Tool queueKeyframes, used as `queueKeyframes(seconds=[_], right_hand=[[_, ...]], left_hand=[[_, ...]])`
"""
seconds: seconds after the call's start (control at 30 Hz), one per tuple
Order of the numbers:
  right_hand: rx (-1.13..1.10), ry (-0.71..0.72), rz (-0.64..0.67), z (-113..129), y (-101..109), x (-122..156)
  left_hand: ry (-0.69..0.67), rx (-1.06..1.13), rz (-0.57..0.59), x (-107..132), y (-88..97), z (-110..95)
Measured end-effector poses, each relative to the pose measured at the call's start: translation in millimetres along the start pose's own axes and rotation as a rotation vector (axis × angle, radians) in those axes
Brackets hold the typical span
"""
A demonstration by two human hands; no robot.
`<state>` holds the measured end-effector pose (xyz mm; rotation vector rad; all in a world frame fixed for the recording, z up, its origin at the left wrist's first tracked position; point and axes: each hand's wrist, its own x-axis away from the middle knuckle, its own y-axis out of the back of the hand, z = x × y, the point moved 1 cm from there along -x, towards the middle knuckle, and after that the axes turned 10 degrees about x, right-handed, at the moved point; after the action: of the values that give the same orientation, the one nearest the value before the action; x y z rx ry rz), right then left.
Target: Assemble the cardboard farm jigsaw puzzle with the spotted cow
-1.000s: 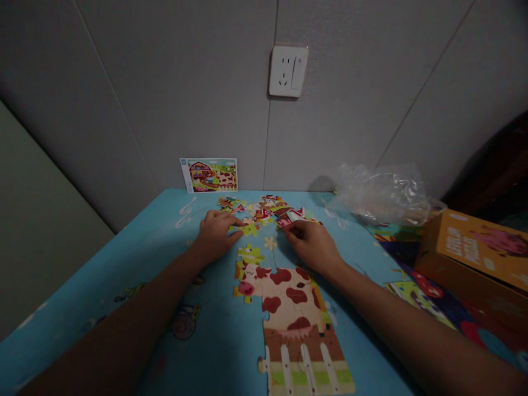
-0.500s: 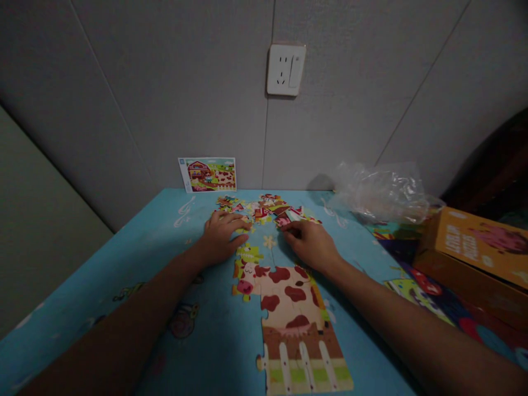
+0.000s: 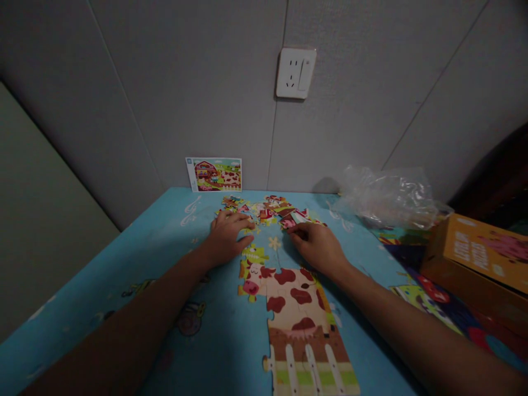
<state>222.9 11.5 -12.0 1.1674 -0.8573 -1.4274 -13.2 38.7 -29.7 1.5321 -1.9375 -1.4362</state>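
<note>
A partly joined jigsaw puzzle (image 3: pixel 297 316) of a spotted cow above a white fence lies on the blue patterned tablecloth, between my forearms. My left hand (image 3: pixel 229 235) rests beyond its upper left, fingers spread, close to a few puzzle pieces. Beyond both hands is a loose heap of puzzle pieces (image 3: pixel 272 209), some overlapping. My right hand (image 3: pixel 317 245) is curled at the near right edge of that heap. Its thumb and fingertips pinch at a pinkish puzzle piece (image 3: pixel 287 222), partly hidden by the fingers.
A picture card (image 3: pixel 216 175) of a barn and cow leans against the grey wall. To the right are a crumpled clear plastic bag (image 3: pixel 388 195) and an orange puzzle box (image 3: pixel 482 247). A socket plate (image 3: pixel 296 73) is on the wall above.
The whole view has shifted slightly, so everything sits a little further right. Both hands stay nearly in place relative to the puzzle and the heap.
</note>
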Motion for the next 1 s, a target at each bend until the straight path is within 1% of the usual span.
queueKeyframes(seconds=[0.1,0.17,0.27,0.33,0.47,0.67,0.8,1.0], right_hand=[[0.01,0.018,-0.052,-2.3,0.1,-1.7],[0.037,0.03,-0.12,-4.7,-0.9,-3.7],[0.107,0.006,-0.239,-8.2,-3.7,-6.0],[0.139,-0.017,-0.27,-9.8,-5.8,-6.6],[0.164,-0.053,-0.245,-12.0,-7.8,-7.7],[0.145,-0.094,-0.162,-15.0,-8.0,-11.9],[0.125,-0.098,-0.147,-15.9,-8.3,-14.0],[0.142,-0.086,-0.112,-16.8,-6.3,-15.4]], left_hand=[[-0.001,0.005,-0.014,0.7,0.2,-1.7],[0.003,0.006,-0.019,1.3,0.7,-3.0],[-0.002,0.011,-0.013,1.5,1.5,-4.3],[0.006,0.015,-0.013,1.2,1.8,-4.3],[-0.005,0.022,-0.033,1.1,1.6,-4.4],[-0.027,0.037,-0.06,2.6,0.5,-6.6],[-0.054,0.06,-0.057,2.7,0.7,-8.6],[-0.045,0.073,-0.026,2.5,1.8,-10.3]])
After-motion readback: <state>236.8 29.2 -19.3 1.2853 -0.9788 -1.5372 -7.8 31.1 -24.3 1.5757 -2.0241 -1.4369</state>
